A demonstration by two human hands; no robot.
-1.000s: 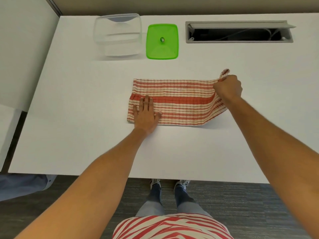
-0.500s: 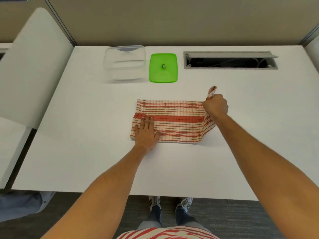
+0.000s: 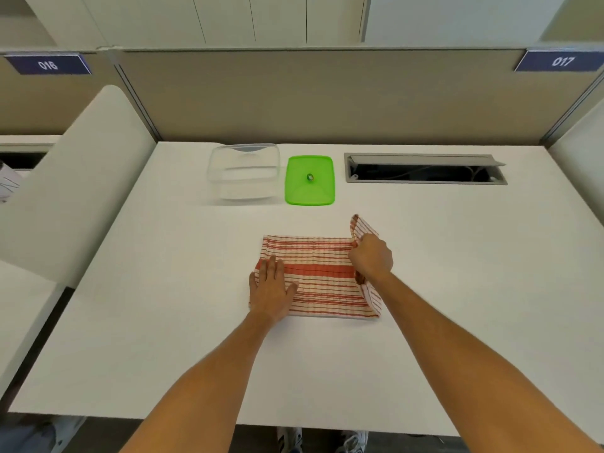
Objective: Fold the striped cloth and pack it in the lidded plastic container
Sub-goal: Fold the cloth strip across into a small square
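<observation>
The likeliest slip from here is a crooked fold: if the right hand [image 3: 371,259] carries its bunched end of the striped cloth [image 3: 318,276] across at an angle, the edges will not meet and the bundle may be too wide for the clear plastic container [image 3: 244,171]. The cloth could also slide on the smooth white desk [image 3: 163,289] if the left hand [image 3: 271,294] eases its pressure. That left hand lies flat and open, palm down, on the cloth's left end. The right hand is clenched around the lifted right end, which stands up above the knuckles. The cloth lies in a long band at mid-desk, between the hands, well short of the container and the green lid [image 3: 310,179] beside it.
</observation>
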